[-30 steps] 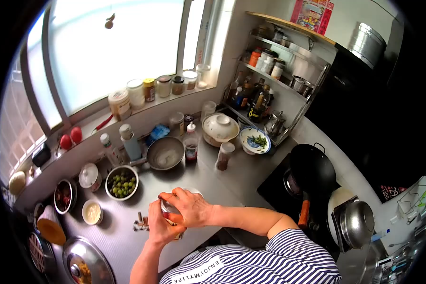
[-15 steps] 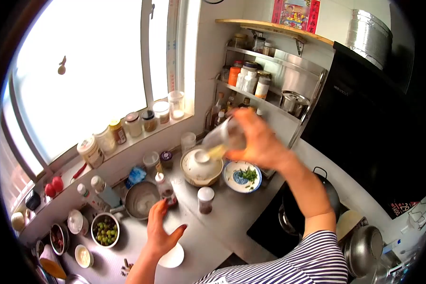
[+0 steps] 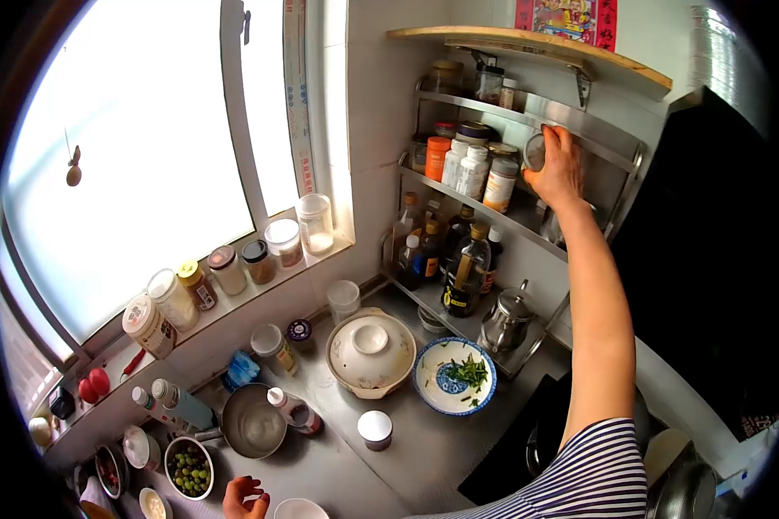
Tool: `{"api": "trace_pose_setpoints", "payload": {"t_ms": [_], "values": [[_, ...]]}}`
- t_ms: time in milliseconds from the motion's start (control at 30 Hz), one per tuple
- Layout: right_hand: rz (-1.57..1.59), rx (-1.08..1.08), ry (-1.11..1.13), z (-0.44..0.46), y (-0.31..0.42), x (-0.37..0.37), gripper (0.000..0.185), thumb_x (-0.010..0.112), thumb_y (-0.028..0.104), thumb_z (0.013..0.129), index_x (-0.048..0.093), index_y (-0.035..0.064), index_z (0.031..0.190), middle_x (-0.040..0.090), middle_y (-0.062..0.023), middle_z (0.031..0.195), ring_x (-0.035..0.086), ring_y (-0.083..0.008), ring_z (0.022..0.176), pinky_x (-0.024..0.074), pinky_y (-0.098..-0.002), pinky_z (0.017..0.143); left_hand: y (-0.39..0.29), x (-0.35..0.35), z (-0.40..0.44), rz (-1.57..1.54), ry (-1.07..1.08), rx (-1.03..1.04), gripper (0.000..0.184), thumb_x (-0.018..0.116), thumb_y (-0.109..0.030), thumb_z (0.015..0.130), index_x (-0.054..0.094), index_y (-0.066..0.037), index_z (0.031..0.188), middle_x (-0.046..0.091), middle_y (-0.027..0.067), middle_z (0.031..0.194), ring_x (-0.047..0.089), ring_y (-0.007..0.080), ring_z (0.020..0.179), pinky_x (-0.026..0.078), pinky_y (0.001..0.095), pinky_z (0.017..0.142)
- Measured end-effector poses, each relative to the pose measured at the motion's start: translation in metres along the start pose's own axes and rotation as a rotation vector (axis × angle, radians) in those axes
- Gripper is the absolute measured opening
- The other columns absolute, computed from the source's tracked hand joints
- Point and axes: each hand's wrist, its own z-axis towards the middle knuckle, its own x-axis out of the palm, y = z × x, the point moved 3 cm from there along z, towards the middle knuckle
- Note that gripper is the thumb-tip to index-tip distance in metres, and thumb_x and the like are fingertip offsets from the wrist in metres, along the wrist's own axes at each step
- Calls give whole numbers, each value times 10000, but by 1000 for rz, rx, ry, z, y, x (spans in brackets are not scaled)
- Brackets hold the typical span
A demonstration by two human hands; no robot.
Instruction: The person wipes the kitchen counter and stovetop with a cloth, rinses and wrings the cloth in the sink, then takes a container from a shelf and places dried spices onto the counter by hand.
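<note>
My right hand (image 3: 560, 169) reaches up to the middle shelf of the metal rack (image 3: 528, 227), its fingers wrapped round a clear jar (image 3: 535, 152) that they partly hide. Just left of that jar stand a white bottle with an orange label (image 3: 500, 184) and smaller white bottles (image 3: 472, 171). Low in the view, my left hand (image 3: 246, 498) hovers by a white bowl (image 3: 300, 509), fingers curled and holding nothing that I can see.
A lidded pot (image 3: 370, 353), a bowl of chopped greens (image 3: 455, 375), a white-capped jar (image 3: 375, 430) and a small pan (image 3: 254, 420) stand on the counter. Dark bottles (image 3: 466, 270) fill the lower shelf; jars line the windowsill (image 3: 331, 243).
My right hand has carried the clear jar up and right from above the lidded pot to the shelf. My left hand has moved down and left, its fingers curling in.
</note>
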Motion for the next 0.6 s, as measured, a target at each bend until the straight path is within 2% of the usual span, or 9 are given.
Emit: {"api": "trace_pose_setpoints", "payload": {"t_ms": [100, 300, 367, 400, 433, 467, 500, 567, 600], "values": [[-57, -9, 88, 4, 16, 5, 727, 776, 200, 640, 430, 102, 1271, 393, -64, 1288, 434, -329, 1146, 469, -432, 889, 7, -5, -1, 39, -15, -61, 331, 551, -36, 853, 480, 21, 1171, 580, 126, 1070, 567, 152, 836, 470, 221, 695], [-5, 38, 136, -1, -13, 51, 518, 755, 228, 695, 490, 26, 1092, 516, -161, 1146, 512, -344, 1051, 449, -422, 879, 12, -15, -10, 256, 19, -152, 357, 571, -58, 853, 481, 6, 1192, 581, 146, 1113, 581, 164, 887, 464, 211, 687], [68, -15, -20, -3, -41, 78, 435, 730, 199, 712, 518, 30, 1052, 566, -184, 1042, 542, -379, 982, 460, -437, 809, 37, -21, -15, 220, -76, -158, 335, 611, 42, 710, 521, -3, 1029, 616, 89, 944, 602, 156, 840, 513, 264, 677], [12, -89, -76, -2, -41, 74, 345, 702, 194, 744, 545, 18, 996, 598, -203, 957, 568, -387, 926, 463, -437, 787, 38, -22, -14, 227, -45, -205, 413, 681, -48, 707, 526, 2, 1088, 611, 107, 958, 606, 197, 874, 508, 300, 710], [19, 52, 92, -2, -42, 71, 386, 679, 248, 769, 557, -4, 1035, 614, -217, 962, 580, -385, 934, 467, -434, 791, 39, -22, -18, 343, -90, -122, 323, 661, -56, 720, 562, -3, 1023, 624, 91, 864, 620, 188, 787, 502, 294, 678], [-55, 75, 114, 1, -49, 75, 450, 650, 298, 791, 552, -15, 1100, 622, -220, 997, 594, -372, 949, 467, -441, 793, 35, -21, -21, 483, -78, 33, 312, 664, -61, 720, 568, -5, 1012, 619, 100, 884, 619, 182, 795, 498, 302, 668], [92, 198, 246, -5, -26, 58, 476, 640, 338, 804, 567, -8, 1122, 621, -215, 1042, 599, -361, 966, 468, -435, 804, 21, -14, -29, 328, -109, -162, 316, 675, -71, 723, 573, -15, 1017, 616, 114, 898, 612, 199, 809, 496, 316, 681], [131, 87, 322, -7, -39, 66, 464, 645, 351, 785, 584, -9, 1071, 617, -223, 1033, 594, -369, 958, 467, -449, 806, 33, -21, -31, 477, -86, -15, 329, 692, -146, 740, 567, -25, 1020, 601, 155, 927, 592, 303, 831, 492, 380, 720], [93, 18, 333, -4, -47, 69, 459, 648, 358, 775, 592, -10, 1046, 615, -228, 1029, 591, -373, 954, 466, -457, 807, 26, -19, -37, 459, -74, -47, 331, 674, -134, 766, 556, -22, 1053, 594, 158, 977, 603, 265, 864, 504, 355, 738]]}}
